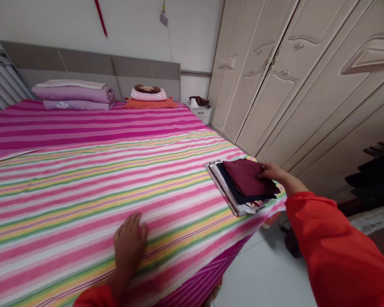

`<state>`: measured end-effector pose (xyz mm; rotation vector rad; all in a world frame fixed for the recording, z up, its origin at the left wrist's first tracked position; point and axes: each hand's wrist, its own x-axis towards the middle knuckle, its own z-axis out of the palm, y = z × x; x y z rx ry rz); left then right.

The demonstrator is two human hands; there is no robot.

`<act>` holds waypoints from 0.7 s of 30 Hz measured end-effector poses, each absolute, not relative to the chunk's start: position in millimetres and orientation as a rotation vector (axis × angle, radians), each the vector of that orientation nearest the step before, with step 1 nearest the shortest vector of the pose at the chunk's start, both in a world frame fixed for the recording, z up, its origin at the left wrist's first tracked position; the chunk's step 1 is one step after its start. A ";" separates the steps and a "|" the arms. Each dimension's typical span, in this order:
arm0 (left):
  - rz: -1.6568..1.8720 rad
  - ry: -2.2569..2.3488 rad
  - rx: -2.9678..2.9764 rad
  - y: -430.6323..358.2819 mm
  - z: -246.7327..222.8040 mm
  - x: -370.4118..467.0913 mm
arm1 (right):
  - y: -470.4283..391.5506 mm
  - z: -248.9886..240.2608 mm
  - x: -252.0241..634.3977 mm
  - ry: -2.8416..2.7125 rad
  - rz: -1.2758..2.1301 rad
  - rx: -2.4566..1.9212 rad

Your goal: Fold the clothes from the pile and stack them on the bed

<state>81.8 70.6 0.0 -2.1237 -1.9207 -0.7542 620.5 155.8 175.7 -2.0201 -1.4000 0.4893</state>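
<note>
Indoors, a wide bed, spread with a striped sheet (83,179) in pink, yellow, green and white, fills the space beneath and beyond a person's left hand (129,238). A tall cream wardrobe (275,106) with carved panels rises beyond the right hand (270,171), its doors meeting at ornate handles. Farther off, ahead of both hands, a grey headboard (99,74) stands against the white wall, with a magenta striped cover (83,123) across the bed's far part.

A small white nightstand (202,114) sits past the right hand, between bed and wardrobe. Folded purple bedding (77,94) lies at the head of the bed, well beyond the left hand and off to its left. An orange pillow (150,104), topped by a pink one (141,97), lies far ahead, between the lines of the two hands.

Directly at the right hand, near the bed's edge and well apart from the left, rests a neat stack of folded clothes (243,192): a maroon garment (245,175) uppermost, a navy piece (229,180) under it, grey and pale layers below.

The right hand, its arm in a red sleeve (333,238), touches the maroon cloth's near-right side, fingers bent over it; whether they pinch the fabric cannot be told from here. The left hand lies palm down on the striped sheet, fingers loosely together, thumb slightly apart, with nothing seen in its hold.
</note>
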 end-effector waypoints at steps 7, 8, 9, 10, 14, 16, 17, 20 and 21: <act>-0.763 -1.883 -2.118 71.5 -0.1 82.2 | 169.0 160.0 536.7 -1.481 -0.012 -2.255; -0.766 -1.881 -2.114 71.5 -0.3 82.4 | 169.2 149.0 524.8 -1.525 0.020 -2.291; -0.767 -1.883 -2.111 71.6 -0.6 82.6 | 169.8 138.1 515.4 -1.579 0.064 -2.341; -0.766 -1.885 -2.109 71.6 -0.9 82.8 | 170.9 128.7 509.0 -1.630 0.110 -2.388; -0.791 -1.876 -2.097 72.7 -4.4 82.3 | 173.4 115.1 505.1 -1.715 0.206 -2.461; -0.821 -1.866 -2.085 73.5 -7.8 81.6 | 165.9 116.4 503.5 -1.669 0.180 -2.388; -0.833 -1.862 -2.083 73.8 -9.6 81.4 | 158.7 115.7 499.6 -1.623 0.148 -2.317; -0.863 -1.854 -2.087 74.9 -12.8 82.5 | 124.5 98.9 471.5 -1.488 0.080 -2.087; -0.872 -1.854 -2.083 75.3 -12.8 83.4 | 109.6 87.7 457.1 -1.476 0.081 -2.046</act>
